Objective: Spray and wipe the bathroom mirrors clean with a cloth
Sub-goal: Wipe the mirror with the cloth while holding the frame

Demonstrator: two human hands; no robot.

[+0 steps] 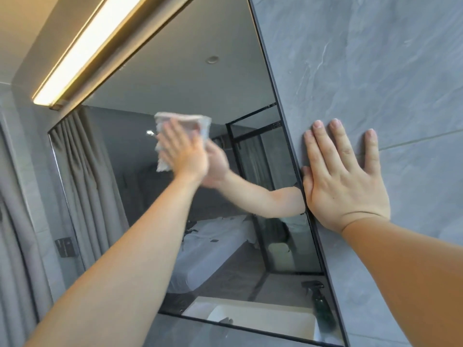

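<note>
High on the mirror (175, 78), near its middle, the left hand (184, 152) presses a pale cloth (198, 123) flat against the glass. The fingers look spread and straight over it rather than curled round it, though motion blur softens them. The right hand (343, 176) lies released and flat on the grey tiled wall (375, 71) just beside the mirror's dark edge, holding nothing and apparently bracing the reach.

The cloth looks light, soft and limp. Its lower corner hangs loose under the palm, so it probably bunches or slips unless the whole palm stays on it. It is best held folded into a pad with the fingers spread across its back.

The glass is stiff, smooth and slippery, and fragile at its edges. Firm, even pressure from a flat hand suits it better than fingertip jabs.

A dark spray bottle (319, 305) shows only as a reflection, low in the mirror's right corner. A lit strip light (82, 53) runs along the top.
</note>
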